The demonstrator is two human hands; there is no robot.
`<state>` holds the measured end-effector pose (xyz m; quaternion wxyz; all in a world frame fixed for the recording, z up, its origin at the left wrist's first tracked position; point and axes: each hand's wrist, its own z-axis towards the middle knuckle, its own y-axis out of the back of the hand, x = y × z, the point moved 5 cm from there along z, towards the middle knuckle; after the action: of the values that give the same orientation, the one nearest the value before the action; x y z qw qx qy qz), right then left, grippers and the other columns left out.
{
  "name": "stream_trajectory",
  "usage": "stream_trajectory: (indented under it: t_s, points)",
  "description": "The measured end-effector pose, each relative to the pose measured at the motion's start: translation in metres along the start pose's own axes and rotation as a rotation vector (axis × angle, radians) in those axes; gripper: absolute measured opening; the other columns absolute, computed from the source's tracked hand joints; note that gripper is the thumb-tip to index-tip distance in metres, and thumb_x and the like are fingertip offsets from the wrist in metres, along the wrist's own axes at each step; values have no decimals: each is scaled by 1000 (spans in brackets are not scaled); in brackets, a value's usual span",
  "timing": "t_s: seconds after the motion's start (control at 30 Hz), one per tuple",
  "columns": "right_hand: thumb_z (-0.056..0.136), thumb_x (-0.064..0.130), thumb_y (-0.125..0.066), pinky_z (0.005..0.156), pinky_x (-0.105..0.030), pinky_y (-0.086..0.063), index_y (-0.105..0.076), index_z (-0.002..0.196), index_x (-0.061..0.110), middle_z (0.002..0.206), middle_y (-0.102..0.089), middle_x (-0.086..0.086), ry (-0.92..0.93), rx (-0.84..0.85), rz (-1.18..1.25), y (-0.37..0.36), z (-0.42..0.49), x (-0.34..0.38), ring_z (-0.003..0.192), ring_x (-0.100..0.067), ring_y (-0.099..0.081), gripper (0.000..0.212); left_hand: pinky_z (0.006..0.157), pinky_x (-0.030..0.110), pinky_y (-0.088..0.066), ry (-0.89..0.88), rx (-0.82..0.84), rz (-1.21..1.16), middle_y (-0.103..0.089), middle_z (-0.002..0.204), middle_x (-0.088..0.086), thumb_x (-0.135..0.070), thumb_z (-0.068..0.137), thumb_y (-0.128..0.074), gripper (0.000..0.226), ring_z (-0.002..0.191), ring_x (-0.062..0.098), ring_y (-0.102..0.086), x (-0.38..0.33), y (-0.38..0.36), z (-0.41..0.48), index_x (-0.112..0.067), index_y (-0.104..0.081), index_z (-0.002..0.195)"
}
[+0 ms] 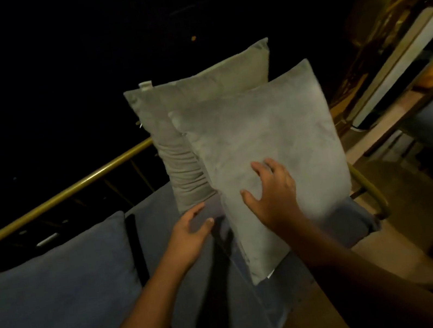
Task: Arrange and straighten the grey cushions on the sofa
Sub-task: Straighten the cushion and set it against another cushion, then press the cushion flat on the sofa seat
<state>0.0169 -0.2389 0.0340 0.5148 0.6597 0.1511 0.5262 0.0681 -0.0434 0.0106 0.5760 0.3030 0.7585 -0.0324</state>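
Two grey cushions stand upright at the right end of the sofa. The front cushion [276, 136] leans against the rear cushion [198, 95], which shows a small white tag at its top left corner. My right hand [272, 194] lies flat on the front cushion's lower face, fingers spread. Just left of that cushion's lower edge is my left hand [190, 234], fingers apart, over the blue seat and near the rear cushion's bottom corner. Whether it touches a cushion I cannot tell.
The sofa has blue seat pads [54, 299] and a brass-coloured rail [58, 200] along its back, with a curved brass arm [368, 187] at the right end. A wooden floor [397, 256] and low furniture lie to the right. The background is dark.
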Motion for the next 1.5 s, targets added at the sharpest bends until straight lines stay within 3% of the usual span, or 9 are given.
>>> stream_trajectory:
  t_s: [0.1, 0.2, 0.37, 0.63, 0.87, 1.03, 1.27, 1.33, 1.5]
  points:
    - [77, 28, -66, 99, -48, -42, -59, 119, 12, 121, -58, -16, 194, 99, 176, -30, -22, 53, 114, -33, -53, 46, 104, 34, -40, 32, -86, 34, -58, 126, 3, -19, 87, -61, 37, 117, 19, -53, 28, 50, -20, -14, -56, 124]
    - [78, 20, -67, 93, -39, -44, -62, 113, 8, 111, -62, -18, 222, 271, 244, -80, -50, 97, 103, -36, -59, 37, 99, 29, -41, 98, -183, 17, -57, 123, -1, -19, 87, -61, 34, 115, 13, -51, 67, 104, -51, -17, -56, 121]
    - [81, 20, -70, 98, -21, -30, -51, 128, 7, 132, -53, -15, 183, 587, 303, -177, -106, 156, 121, -29, -49, 52, 83, 13, -35, 276, -387, -6, -55, 114, -1, -12, 86, -62, 34, 106, 12, -49, 153, 196, -111, -10, -56, 120]
    - [79, 32, -73, 105, -32, -30, -33, 143, 18, 143, -37, -17, 20, 795, 221, -304, -154, 217, 132, -31, -37, 77, 97, 32, -42, 479, -490, -48, -55, 127, 16, -8, 84, -63, 39, 114, 25, -53, 283, 320, -139, -5, -54, 122]
    - [71, 59, -70, 112, -47, -27, -20, 148, 30, 154, -21, -17, -212, 751, 26, -402, -163, 216, 138, -39, -26, 96, 106, 43, -39, 665, -511, -88, -45, 142, 17, -32, 81, -69, 69, 126, 29, -48, 398, 397, -127, -12, -39, 140]
    - [45, 91, -51, 109, -56, -23, -7, 138, 59, 158, -5, -11, -298, 588, 35, -425, -167, 205, 140, -42, -15, 108, 98, 45, -47, 641, -552, -265, -58, 128, 6, -35, 77, -71, 61, 112, 24, -58, 451, 423, -118, -23, -46, 132]
    - [52, 87, -57, 105, -53, -32, 10, 126, 73, 154, -22, -16, -317, 669, 134, -431, -148, 198, 134, -43, -32, 100, 89, 41, -50, 635, -587, -367, -56, 127, 4, -50, 72, -69, 68, 106, 23, -57, 468, 428, -105, -26, -42, 129]
    - [58, 79, -62, 105, -50, -32, 5, 133, 67, 152, -25, -15, -281, 691, 151, -425, -151, 205, 134, -40, -33, 101, 80, 32, -50, 623, -587, -368, -58, 119, -3, -66, 59, -67, 76, 101, 18, -58, 460, 424, -114, -32, -43, 123]
    - [60, 70, -65, 110, -48, -32, -5, 145, 49, 152, -28, -9, -181, 707, 163, -395, -165, 222, 135, -33, -32, 106, 91, 35, -42, 667, -632, -326, -52, 123, -7, -79, 46, -65, 102, 106, 15, -52, 450, 408, -160, -38, -34, 135]
